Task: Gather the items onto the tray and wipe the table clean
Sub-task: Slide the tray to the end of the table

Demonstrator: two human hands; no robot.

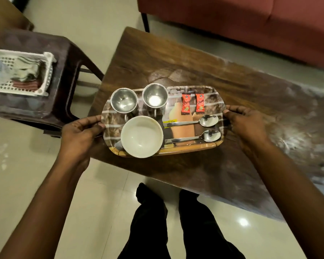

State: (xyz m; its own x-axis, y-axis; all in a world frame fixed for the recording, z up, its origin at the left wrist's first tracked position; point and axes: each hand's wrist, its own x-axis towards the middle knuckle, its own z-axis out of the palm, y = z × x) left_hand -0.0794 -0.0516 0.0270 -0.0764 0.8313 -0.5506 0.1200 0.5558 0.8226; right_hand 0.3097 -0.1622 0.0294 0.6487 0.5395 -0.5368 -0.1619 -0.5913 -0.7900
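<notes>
A printed rectangular tray (193, 148) sits over the near left part of the dark wooden table (176, 58). It carries two steel cups (124, 100) (154, 98), a white bowl (142, 136), two red sachets (186, 103) (200, 103) and two steel spoons (195, 122) (196, 138). My left hand (79, 137) grips the tray's left edge with the thumb on the rim. My right hand (245, 124) grips its right edge. Whether the tray rests on the table or is lifted I cannot tell.
A dark plastic stool (64, 58) stands left of the table and bears a white basket (48, 58) with folded cloths. A red sofa (251, 21) lies beyond the table. The table's right part shows pale smears. My legs stand at the near edge.
</notes>
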